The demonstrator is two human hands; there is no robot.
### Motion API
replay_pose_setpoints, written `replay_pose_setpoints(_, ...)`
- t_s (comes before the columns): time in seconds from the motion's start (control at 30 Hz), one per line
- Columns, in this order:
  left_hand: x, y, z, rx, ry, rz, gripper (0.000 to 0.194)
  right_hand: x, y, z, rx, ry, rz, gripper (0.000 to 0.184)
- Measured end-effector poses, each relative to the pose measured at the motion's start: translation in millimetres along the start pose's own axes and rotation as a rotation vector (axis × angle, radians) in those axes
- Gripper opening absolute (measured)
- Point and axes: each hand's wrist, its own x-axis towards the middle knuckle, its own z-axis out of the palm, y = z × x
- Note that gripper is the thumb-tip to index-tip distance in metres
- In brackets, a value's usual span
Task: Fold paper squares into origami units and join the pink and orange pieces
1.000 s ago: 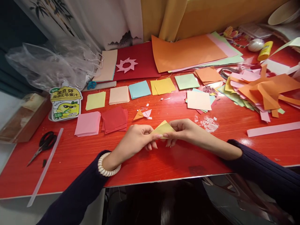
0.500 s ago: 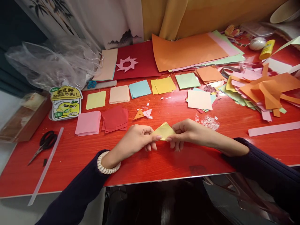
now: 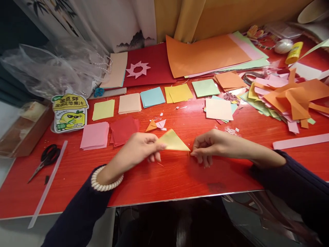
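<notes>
A yellow paper folded into a triangle (image 3: pixel 172 141) hangs just above the red table (image 3: pixel 180 175) in front of me. My left hand (image 3: pixel 140 148) pinches its left corner between thumb and fingers. My right hand (image 3: pixel 209 145) pinches its right tip with the fingers curled. A white bead bracelet (image 3: pixel 104 183) circles my left wrist. Both sleeves are dark blue.
Small paper squares lie in stacks behind my hands: pink (image 3: pixel 94 135), red (image 3: pixel 123 129), yellow (image 3: pixel 104 109), beige (image 3: pixel 130 103), blue (image 3: pixel 152 96). Folded scraps (image 3: pixel 156 125) sit close behind. Scissors (image 3: pixel 45 158) lie left. Large orange sheets (image 3: pixel 203 55) and cut strips (image 3: pixel 290 97) fill the right.
The yellow paper has been drawn out flat into a wider triangle. My hands moved apart, the left one to the left, the right one to the right tip.
</notes>
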Motion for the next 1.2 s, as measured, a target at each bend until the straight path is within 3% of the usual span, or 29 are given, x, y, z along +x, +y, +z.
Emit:
replay_pose_setpoints(0.1,-0.2,-8.7,-13.6,0.039,0.144,0.055,0.029,-1.6,-2.9,-4.5,0.022,0.099,0.026,0.022)
replay_pose_setpoints(0.2,-2.3,-14.4,-8.0,0.09,-0.012,0.064,0.03,1.3,-12.1,4.6,0.127,0.161,0.019,0.023)
replay_pose_setpoints(0.27,-4.4,-13.1,2.8,0.126,-0.091,0.072,0.033,4.3,-16.3,15.2,0.163,0.077,0.031,0.024)
replay_pose_setpoints(0.33,-6.5,-9.0,12.3,0.147,-0.078,0.086,0.036,6.9,-17.0,24.2,0.206,-0.01,0.032,0.024)
replay_pose_setpoints(0.43,-9.0,-1.6,17.9,0.112,-0.019,0.104,0.033,8.7,-14.7,29.9,0.277,-0.004,-0.019,0.024)
replay_pose_setpoints(0.57,-12.5,8.4,9.6,0.039,0.014,0.108,0.026,6.8,-11.9,26.3,0.311,0.016,-0.027,0.023)
replay_pose_setpoints(0.63,-14.8,11.1,-1.0,0.007,0.062,0.145,0.024,4.3,-10.5,22.1,0.334,0.043,-0.016,0.023)
replay_pose_setpoints(0.77,-17.6,3.1,-24.2,0.021,0.368,0.234,0.023,0.4,-11.4,16.6,0.37,0.169,-0.05,0.02)
replay_pose_setpoints(0.83,-17.0,-4.2,-26.7,0.099,0.273,0.195,0.023,1.7,-14.0,18.9,0.381,0.166,-0.085,0.019)
replay_pose_setpoints(0.97,-13.5,-8.7,-11.5,0.16,0.011,0.102,0.028,8.2,-14.4,29.8,0.331,0.001,-0.068,0.023)
replay_pose_setpoints(1.2,-11.8,2.3,-4.1,0.205,-0.101,0.058,0.03,10.5,-7.6,31.5,0.235,-0.017,-0.061,0.027)
